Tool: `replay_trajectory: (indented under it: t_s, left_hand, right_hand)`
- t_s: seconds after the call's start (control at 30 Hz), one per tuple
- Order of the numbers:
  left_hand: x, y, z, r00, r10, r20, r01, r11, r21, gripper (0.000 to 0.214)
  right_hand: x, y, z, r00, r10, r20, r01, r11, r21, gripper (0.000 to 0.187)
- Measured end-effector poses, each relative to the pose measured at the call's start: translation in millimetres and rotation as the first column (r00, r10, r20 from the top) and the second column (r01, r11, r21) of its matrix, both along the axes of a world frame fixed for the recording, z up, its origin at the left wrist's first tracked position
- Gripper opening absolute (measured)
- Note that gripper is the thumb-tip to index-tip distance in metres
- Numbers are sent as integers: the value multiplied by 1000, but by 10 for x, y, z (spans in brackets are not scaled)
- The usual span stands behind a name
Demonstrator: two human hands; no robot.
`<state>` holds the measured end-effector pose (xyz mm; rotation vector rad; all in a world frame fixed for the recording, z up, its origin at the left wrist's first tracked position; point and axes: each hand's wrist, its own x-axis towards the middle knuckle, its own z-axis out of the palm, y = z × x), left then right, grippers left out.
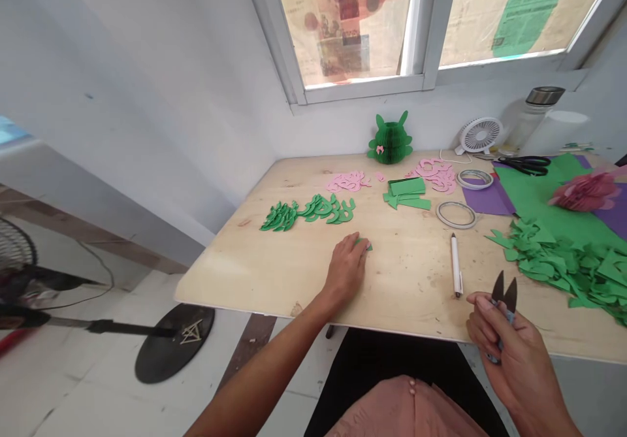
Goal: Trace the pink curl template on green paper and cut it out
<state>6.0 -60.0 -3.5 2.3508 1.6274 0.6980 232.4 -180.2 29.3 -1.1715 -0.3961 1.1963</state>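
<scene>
The left hand (347, 268) covers most of a small green paper piece (366, 245), so its shape cannot be told. The handles of the small scissors (504, 295) are hidden inside the right hand (509, 352). The heap of green scraps (573, 264) and the pink paper ball (585, 192) are cut off by the right edge.

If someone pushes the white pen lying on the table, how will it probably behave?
The white pen looks round and slim, so it would probably roll sideways on the smooth wooden table. It seems light and stiff. It lies apart from both hands, so nothing would block it.
</scene>
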Motion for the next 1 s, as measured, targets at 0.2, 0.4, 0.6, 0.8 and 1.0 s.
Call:
replay_trajectory:
  t_s: [0.2,0.4,0.6,0.8,1.0]
  left_hand:
    - [-163,97,154,989,115,-89,-118,993,-31,41]
    - [-301,130,260,963,168,-212,-207,962,-178,26]
    - [-310,217,319,974,151,-168,-195,936,-294,18]
    - [-398,109,348,979,170,-115,-196,939,-283,31]
    - [-518,54,348,978,125,-170,-165,954,-249,12]
  right_hand:
    - [-11,0,-30,1000,13,-1,-13,1000,19,21]
    - [-63,59,17,998,59,23,-59,998,20,22]
    - [-82,140,92,981,105,162,-108,994,9,25]
    - [-47,629,261,576,337,745,-334,929,-162,33]
    - [241,1356,372,-59,285,957,-250,924,-291,37]
